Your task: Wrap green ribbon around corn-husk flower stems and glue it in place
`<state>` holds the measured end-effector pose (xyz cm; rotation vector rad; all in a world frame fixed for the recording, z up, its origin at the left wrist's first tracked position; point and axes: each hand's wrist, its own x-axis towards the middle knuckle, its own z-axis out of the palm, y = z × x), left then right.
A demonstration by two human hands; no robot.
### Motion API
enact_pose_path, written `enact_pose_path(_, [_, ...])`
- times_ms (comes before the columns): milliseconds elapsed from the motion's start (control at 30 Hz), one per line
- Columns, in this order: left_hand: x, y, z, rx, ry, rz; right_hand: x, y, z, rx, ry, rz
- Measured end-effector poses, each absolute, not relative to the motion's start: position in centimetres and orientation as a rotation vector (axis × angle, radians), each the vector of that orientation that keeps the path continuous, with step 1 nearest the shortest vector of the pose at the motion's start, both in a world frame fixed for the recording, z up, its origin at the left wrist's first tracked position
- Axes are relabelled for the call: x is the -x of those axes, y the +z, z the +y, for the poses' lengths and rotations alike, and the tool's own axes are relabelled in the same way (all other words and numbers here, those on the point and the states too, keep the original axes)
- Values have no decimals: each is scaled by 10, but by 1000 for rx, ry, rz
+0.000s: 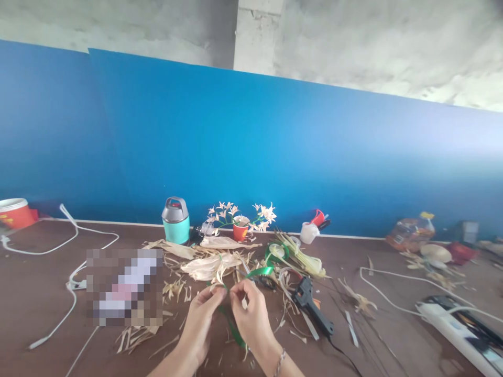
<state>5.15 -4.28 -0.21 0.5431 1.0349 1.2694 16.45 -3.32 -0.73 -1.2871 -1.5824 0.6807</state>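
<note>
My left hand (pixel 204 314) is closed in a pinch low over the table, at the base of a pale dried-husk flower (pixel 218 274). Close beside it, my right hand (pixel 251 306) pinches a shiny green ribbon (pixel 234 330), with fingertips almost meeting the left ones. The ribbon's tail hangs down between both hands, and another stretch of it (pixel 261 271) curls behind the right hand towards a ribbon roll (pixel 277 251). My fingers partly hide the flower's stem. Beyond the hands lie dried corn husks (pixel 212 266).
A black glue gun (pixel 312 306) with a cord lies right of my hands. Behind stand a turquoise flask (pixel 176 228), a red cup (pixel 240 230) with husk flowers and a white container (pixel 309 233). A power strip (pixel 458 335) lies far right; white cables (pixel 73 283) run left.
</note>
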Motion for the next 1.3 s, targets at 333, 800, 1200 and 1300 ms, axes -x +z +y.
enact_pose_path(333, [-56,-3,-47,-433,1326,1049,-157,-8,-38,1348,212,-1841])
enact_pose_path(800, [-44,6,-39,-905,1171,1151,-178,7,-26,1144,1372,-1211])
enact_pose_path(1200, [-44,21,-41,-1046,1033,1167,-190,0,-19,955,1741,-1003])
enact_pose_path(1300, [-44,19,-40,-1044,1009,1183,-189,2,-20,955,1740,-1003])
